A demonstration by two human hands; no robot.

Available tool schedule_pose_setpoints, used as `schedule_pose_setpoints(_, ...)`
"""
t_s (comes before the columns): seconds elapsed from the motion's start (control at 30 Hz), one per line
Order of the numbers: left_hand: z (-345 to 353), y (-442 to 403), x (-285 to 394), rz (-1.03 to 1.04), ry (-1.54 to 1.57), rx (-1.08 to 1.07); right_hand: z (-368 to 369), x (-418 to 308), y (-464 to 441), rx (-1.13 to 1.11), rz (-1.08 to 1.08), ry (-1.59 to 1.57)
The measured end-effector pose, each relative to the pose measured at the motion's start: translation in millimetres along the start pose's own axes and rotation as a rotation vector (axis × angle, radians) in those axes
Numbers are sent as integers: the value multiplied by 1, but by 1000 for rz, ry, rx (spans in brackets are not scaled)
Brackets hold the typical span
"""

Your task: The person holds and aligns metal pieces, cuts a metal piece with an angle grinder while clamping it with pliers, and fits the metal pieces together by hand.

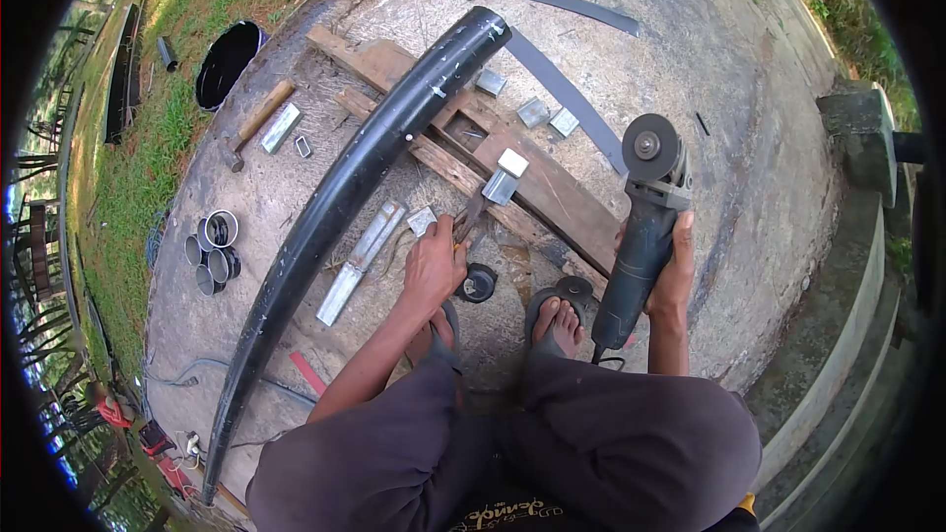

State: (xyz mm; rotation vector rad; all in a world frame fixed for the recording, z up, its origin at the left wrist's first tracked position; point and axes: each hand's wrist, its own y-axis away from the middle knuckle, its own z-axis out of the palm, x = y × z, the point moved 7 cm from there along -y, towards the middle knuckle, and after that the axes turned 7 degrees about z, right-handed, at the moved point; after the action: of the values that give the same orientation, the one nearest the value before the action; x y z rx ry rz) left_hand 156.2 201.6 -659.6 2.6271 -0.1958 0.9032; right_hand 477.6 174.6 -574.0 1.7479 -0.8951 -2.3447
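My right hand [673, 276] is wrapped round the body of an angle grinder [636, 251], its cutting disc [648, 145] pointing away from me. My left hand [432, 264] is closed on what look like pliers [475, 209], partly hidden by the fingers. At the jaws is a short piece of square metal tube [502, 185], resting at the edge of the wooden boards [540, 169]. A pale block [512, 163] adjoins its far end. The grinder is held to the right of the boards, apart from the tube.
A long black pipe [340, 202] lies across the boards on my left. Nearby are metal tube lengths [360, 264], a hammer [258, 125], cut pipe rings [219, 230], dark flat strips [567, 89] and a black round object [479, 283]. A loose disc [574, 288] lies by my right foot.
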Motion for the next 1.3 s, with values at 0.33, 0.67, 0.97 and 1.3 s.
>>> schedule_pose_setpoints(0.33,-15,14,10,56,-30,96,1,10,9,-10,-72,-306)
schedule_pose_setpoints(0.67,-2,26,94,82,893,-465,25,20,5,-141,-35,-252)
schedule_pose_setpoints(0.97,34,36,142,328,936,-532,73,19,8,-199,-52,-42)
schedule_pose_setpoints(1.3,-4,25,134,421,376,-455,8,16,-13,84,84,468)
